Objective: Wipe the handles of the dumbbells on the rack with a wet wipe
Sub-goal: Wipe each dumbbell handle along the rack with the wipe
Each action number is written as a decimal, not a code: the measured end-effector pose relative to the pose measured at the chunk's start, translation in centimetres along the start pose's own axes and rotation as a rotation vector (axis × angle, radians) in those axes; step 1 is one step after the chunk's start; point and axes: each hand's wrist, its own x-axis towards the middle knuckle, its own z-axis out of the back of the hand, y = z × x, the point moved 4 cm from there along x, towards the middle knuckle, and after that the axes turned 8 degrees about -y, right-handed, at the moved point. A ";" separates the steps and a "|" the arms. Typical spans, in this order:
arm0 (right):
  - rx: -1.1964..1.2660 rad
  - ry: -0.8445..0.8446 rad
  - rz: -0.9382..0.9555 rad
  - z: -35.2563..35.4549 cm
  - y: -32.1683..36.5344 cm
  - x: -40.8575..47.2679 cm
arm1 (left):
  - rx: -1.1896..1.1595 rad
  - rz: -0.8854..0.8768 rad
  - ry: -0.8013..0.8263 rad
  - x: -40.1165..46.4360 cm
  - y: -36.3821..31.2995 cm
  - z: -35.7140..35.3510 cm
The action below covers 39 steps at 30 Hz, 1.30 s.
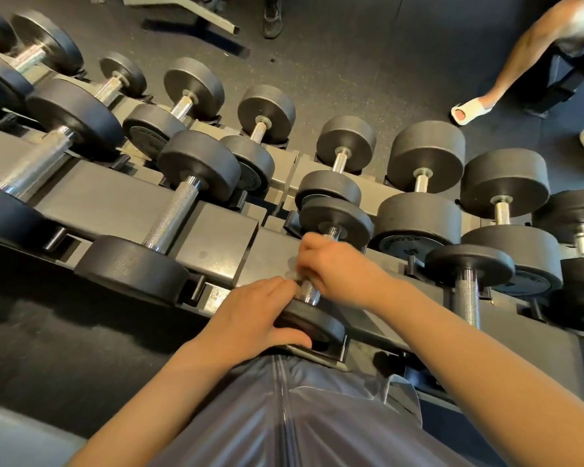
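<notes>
- The dumbbell [321,271] under work lies on the top tier of the grey rack [216,237], with its near head toward the person and its far head away.
- The right hand [338,267] is curled around the knurled steel handle [309,293] of this dumbbell; the fingers are wrapped close together over the bar.
- The wet wipe is not clearly visible (it may be inside the right hand's grasp, I cannot tell).
- The left hand [253,315] rests on the near head [312,323] of the same dumbbell; the fingers lie together over the top edge of the black disc, and the thumb reaches along its near side.
- Left of this dumbbell, on the same tier, lies a larger dumbbell [169,217] with a long knurled handle.
- Right of this dumbbell, on the same tier, lies another small dumbbell [467,281], only partly visible.
- Beyond this dumbbell, on the lower tier, stand more dumbbells in a row; one head [415,246] shows the number 40.
- Far beyond, at the right, another person's leg [520,62] with a white sandal [469,111] stands on the dark floor [351,62].
- Below the rack edge, the person's grey garment with a zipper [284,416] is visible.
</notes>
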 end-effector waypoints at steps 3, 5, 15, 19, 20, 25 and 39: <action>-0.256 -0.084 -0.069 0.7 -2.2 1.2 | -0.050 0.061 0.115 -0.4 0.5 -0.1; -0.292 -0.110 -0.119 0.6 -2.7 1.2 | -0.025 0.031 0.133 -0.2 0.2 0.0; 0.254 0.031 -0.053 -0.2 1.0 -2.5 | 0.108 -0.096 -0.056 -0.9 -1.3 -0.7; 0.211 0.011 -0.032 -0.3 0.7 -2.1 | 0.105 -0.094 -0.096 -1.3 -1.2 -0.7; 0.165 -0.021 -0.033 -0.1 0.2 -1.6 | 0.109 -0.104 -0.097 -1.3 -1.2 -0.7; -0.137 -0.221 -0.053 1.1 -3.0 0.4 | 0.093 -0.127 -0.085 -0.9 -1.5 -0.3; 0.343 -0.219 -0.156 -0.5 -1.0 -3.6 | 0.202 -0.222 0.014 0.7 -1.9 0.6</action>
